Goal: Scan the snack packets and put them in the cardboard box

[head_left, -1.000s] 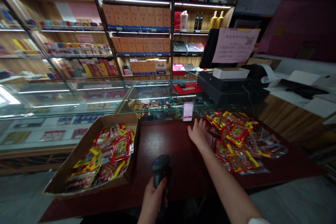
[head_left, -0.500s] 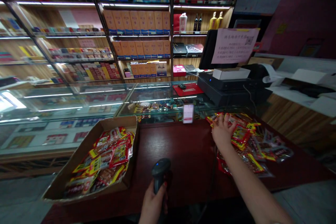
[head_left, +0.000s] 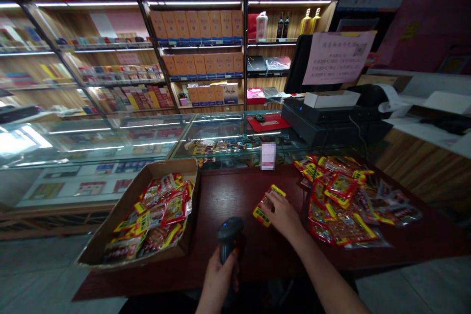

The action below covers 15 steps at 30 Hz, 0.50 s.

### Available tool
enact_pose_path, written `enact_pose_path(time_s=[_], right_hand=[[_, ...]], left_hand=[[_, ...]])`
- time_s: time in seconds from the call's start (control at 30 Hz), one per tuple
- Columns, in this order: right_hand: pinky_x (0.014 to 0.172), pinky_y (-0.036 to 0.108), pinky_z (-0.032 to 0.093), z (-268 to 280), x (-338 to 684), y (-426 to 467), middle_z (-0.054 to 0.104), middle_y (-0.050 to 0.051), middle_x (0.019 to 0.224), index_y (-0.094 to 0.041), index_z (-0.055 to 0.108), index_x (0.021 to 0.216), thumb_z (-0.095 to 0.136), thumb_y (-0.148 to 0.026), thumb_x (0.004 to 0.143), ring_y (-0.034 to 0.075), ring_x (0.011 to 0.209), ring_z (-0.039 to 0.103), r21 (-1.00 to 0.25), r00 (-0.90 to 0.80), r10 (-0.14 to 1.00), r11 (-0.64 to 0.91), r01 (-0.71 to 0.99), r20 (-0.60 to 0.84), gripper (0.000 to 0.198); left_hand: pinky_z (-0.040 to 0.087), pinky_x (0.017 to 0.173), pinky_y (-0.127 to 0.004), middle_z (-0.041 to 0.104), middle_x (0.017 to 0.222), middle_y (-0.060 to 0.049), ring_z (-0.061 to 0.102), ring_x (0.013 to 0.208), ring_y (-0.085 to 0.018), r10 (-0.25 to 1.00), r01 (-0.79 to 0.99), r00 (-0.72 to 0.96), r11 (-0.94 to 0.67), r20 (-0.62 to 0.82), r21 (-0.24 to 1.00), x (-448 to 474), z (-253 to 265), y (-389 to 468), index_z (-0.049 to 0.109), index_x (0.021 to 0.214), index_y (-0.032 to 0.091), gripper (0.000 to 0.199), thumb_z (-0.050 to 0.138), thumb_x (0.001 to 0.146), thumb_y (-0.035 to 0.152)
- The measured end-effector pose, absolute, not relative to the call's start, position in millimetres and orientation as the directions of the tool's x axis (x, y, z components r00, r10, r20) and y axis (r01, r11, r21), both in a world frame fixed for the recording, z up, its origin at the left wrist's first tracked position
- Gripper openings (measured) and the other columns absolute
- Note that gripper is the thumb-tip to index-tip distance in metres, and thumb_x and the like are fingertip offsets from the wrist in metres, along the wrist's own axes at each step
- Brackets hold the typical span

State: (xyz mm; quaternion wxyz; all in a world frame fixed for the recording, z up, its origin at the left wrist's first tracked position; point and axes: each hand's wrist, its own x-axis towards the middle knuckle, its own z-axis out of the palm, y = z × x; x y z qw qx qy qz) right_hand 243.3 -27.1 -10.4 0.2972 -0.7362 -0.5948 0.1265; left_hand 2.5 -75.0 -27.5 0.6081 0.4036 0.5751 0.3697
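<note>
The dark reddish surface (head_left: 224, 191) spreads beneath the fingers of the left hand (head_left: 219, 274) and the right hand (head_left: 285, 216). To the left of both sets of fingers stands a cardboard box (head_left: 162, 169), well stocked with snack packets (head_left: 158, 211). To the right of the right fingers, well apart from the box, lies a loose pile (head_left: 338, 201) of similar packets.

The left fingers are wrapped around the grip of a handheld scanner (head_left: 230, 229), its head above them; whether the trigger is pressed cannot be told. The right fingers grasp a single packet (head_left: 262, 215) from above, between box and pile; whether it rests on the surface is unclear.

Handling seems partway along: many packets lie on either side of the fingers, and only this one is in hand, apart from both groups.
</note>
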Motion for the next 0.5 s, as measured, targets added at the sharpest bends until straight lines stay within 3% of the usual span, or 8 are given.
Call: enact_pose_path(time_s=[0.1, 0.2, 0.33, 0.43, 0.5], right_hand=[[0.11, 0.05, 0.033, 1, 272, -6, 0.045, 0.024, 0.149, -0.012, 0.041, 0.148, 0.075, -0.05, 0.074, 0.041, 0.141, 0.036, -0.457, 0.366, 0.931, -0.326, 0.828, -0.002, 0.09], [0.107, 0.05, 0.036, 7, 287, 6, 0.048, 0.026, 0.143, -0.008, 0.036, 0.15, 0.082, -0.051, 0.065, 0.042, 0.135, 0.043, -0.35, 0.344, 0.934, -0.357, 0.866, -0.1, 0.106], [0.101, 0.04, 0.041, 2, 288, 6, 0.056, 0.019, 0.129, -0.012, 0.054, 0.133, 0.083, -0.046, 0.064, 0.035, 0.123, 0.055, -0.365, 0.279, 0.954, -0.298, 0.882, -0.106, 0.081], [0.097, 0.033, 0.044, -6, 291, 0, 0.058, 0.016, 0.122, -0.014, 0.062, 0.115, 0.083, -0.041, 0.065, 0.027, 0.109, 0.063, -0.463, 0.281, 0.956, -0.289, 0.838, -0.089, 0.061], [0.094, 0.03, 0.046, -12, 294, -5, 0.062, 0.014, 0.117, -0.013, 0.062, 0.114, 0.081, -0.034, 0.067, 0.024, 0.104, 0.065, -0.535, 0.293, 0.953, -0.287, 0.795, -0.075, 0.055]], left_hand=[[0.031, 0.026, -0.018, 0.054, 0.046, 0.008, 0.041, 0.028, -0.009, 0.92, 0.031, 0.097, 0.379, -0.38, 0.925, 3, -25, -77, 0.057, 0.1, 0.018, 0.059, 0.072, 0.065, 0.064], [0.031, 0.027, -0.017, 0.053, 0.047, 0.009, 0.04, 0.028, -0.008, 0.926, 0.031, 0.151, 0.345, -0.346, 0.938, 4, -22, -83, 0.057, 0.1, 0.017, 0.055, 0.07, 0.07, 0.062], [0.031, 0.03, -0.016, 0.053, 0.049, 0.008, 0.041, 0.03, -0.006, 0.934, 0.038, 0.212, 0.285, -0.287, 0.958, 2, -10, -92, 0.057, 0.095, 0.018, 0.045, 0.069, 0.076, 0.058], [0.031, 0.031, -0.016, 0.052, 0.05, 0.008, 0.041, 0.03, -0.006, 0.931, 0.071, 0.245, 0.262, -0.272, 0.962, 2, 2, -94, 0.056, 0.09, 0.019, 0.04, 0.068, 0.077, 0.054], [0.032, 0.031, -0.016, 0.052, 0.05, 0.009, 0.041, 0.031, -0.006, 0.929, 0.09, 0.257, 0.252, -0.267, 0.963, 2, 8, -93, 0.056, 0.09, 0.019, 0.037, 0.067, 0.078, 0.052]])
